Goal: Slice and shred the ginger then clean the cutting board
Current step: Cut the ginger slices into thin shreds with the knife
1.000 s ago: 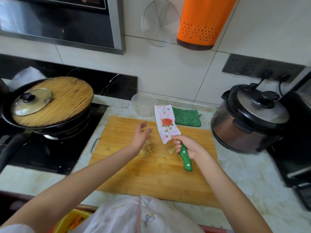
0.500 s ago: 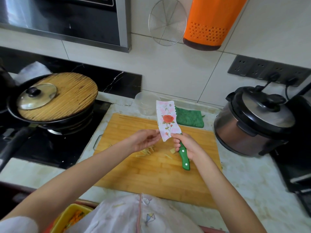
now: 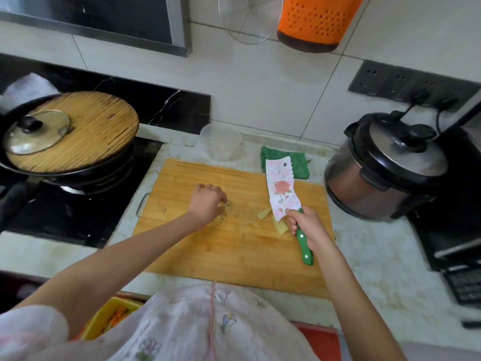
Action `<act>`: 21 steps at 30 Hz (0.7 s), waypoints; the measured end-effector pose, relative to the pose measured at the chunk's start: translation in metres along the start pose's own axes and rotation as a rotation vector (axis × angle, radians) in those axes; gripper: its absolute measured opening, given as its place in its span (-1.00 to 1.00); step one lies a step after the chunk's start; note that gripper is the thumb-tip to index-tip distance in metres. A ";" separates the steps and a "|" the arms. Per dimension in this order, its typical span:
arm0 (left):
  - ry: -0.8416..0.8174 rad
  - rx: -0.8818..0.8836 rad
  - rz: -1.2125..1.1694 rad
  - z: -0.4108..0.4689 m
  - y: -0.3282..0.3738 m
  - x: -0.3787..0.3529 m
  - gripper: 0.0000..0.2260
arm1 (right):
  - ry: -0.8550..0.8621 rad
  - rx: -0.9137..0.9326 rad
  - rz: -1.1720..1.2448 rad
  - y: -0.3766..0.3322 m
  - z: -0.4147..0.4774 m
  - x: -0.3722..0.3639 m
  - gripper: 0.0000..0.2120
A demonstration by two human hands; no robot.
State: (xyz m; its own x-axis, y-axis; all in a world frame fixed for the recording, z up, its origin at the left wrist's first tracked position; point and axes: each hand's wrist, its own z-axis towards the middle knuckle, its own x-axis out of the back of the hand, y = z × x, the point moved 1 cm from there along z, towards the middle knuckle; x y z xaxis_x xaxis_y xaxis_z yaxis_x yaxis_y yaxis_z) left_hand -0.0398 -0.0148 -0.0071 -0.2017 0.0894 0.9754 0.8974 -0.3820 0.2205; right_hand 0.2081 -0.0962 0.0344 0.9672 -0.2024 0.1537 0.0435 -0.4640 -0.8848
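Ginger (image 3: pixel 264 213) lies on the board (image 3: pixel 234 254) as light, limp shreds and slices, likely to scatter, so we pinch the heap's sides in our curled left hand (image 3: pixel 208 204) while our right hand (image 3: pixel 305 226) grips the knife (image 3: pixel 282 190).

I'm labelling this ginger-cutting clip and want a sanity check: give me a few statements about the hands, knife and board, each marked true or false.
1. The right hand grips the knife by its green handle. True.
2. A green cloth lies on the counter behind the cutting board. True.
3. The left hand lies flat on the counter. False: it is curled over the ginger shreds on the cutting board.
4. The knife has a plain steel blade. False: the blade carries a flower print.
5. The clear cup stands on the cutting board. False: it stands on the counter beyond the board's far edge.
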 end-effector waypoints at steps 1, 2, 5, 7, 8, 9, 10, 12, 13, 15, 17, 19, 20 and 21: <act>-0.013 -0.040 0.005 0.001 0.005 -0.002 -0.77 | 0.032 -0.008 0.003 0.005 -0.003 0.003 -0.86; -0.055 -0.074 -0.015 0.002 0.011 -0.005 -0.77 | 0.068 -0.017 0.009 0.010 -0.006 0.005 -0.85; -0.157 -0.184 -0.074 0.002 0.034 -0.019 -0.77 | 0.181 -0.030 0.059 0.019 -0.014 0.015 -0.80; -0.150 -0.282 -0.087 0.002 0.051 -0.027 -0.77 | 0.240 -0.031 0.111 0.025 -0.019 0.025 -0.79; -0.149 -0.341 -0.090 0.003 0.060 -0.031 -0.75 | 0.264 -0.032 0.135 0.028 -0.023 0.030 -0.79; -0.151 -0.393 -0.069 0.004 0.068 -0.034 -0.73 | 0.287 -0.034 0.152 0.030 -0.026 0.035 -0.78; -0.156 -0.435 -0.017 0.005 0.075 -0.035 -0.72 | 0.307 -0.037 0.160 0.033 -0.030 0.040 -0.78; -0.174 -0.495 0.122 0.008 0.082 -0.038 -0.73 | 0.337 -0.049 0.160 0.040 -0.039 0.049 -0.81; -0.191 -0.516 0.164 0.010 0.082 -0.038 -0.73 | 0.348 -0.060 0.154 0.043 -0.043 0.052 -0.83; -0.220 -0.530 0.199 0.012 0.075 -0.038 -0.76 | 0.369 -0.073 0.139 0.049 -0.050 0.058 -0.83; -0.266 -0.488 0.291 0.013 0.065 -0.034 -0.79 | 0.379 -0.068 0.135 0.055 -0.054 0.062 -0.80; -0.312 -0.392 0.451 0.015 0.057 -0.025 -0.78 | 0.390 -0.068 0.144 0.061 -0.056 0.064 -0.77; -0.327 -0.344 0.515 0.016 0.055 -0.021 -0.77 | 0.395 -0.075 0.152 0.064 -0.057 0.064 -0.77; -0.327 -0.310 0.532 0.018 0.054 -0.018 -0.78 | 0.397 -0.083 0.161 0.066 -0.057 0.063 -0.78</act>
State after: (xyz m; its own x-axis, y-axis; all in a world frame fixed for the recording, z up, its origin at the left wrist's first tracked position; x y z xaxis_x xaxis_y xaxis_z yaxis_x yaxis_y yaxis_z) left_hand 0.0197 -0.0205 -0.0130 0.4062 0.0714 0.9110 0.6785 -0.6913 -0.2484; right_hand 0.2579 -0.1890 0.0109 0.7882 -0.5861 0.1879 -0.1362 -0.4638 -0.8754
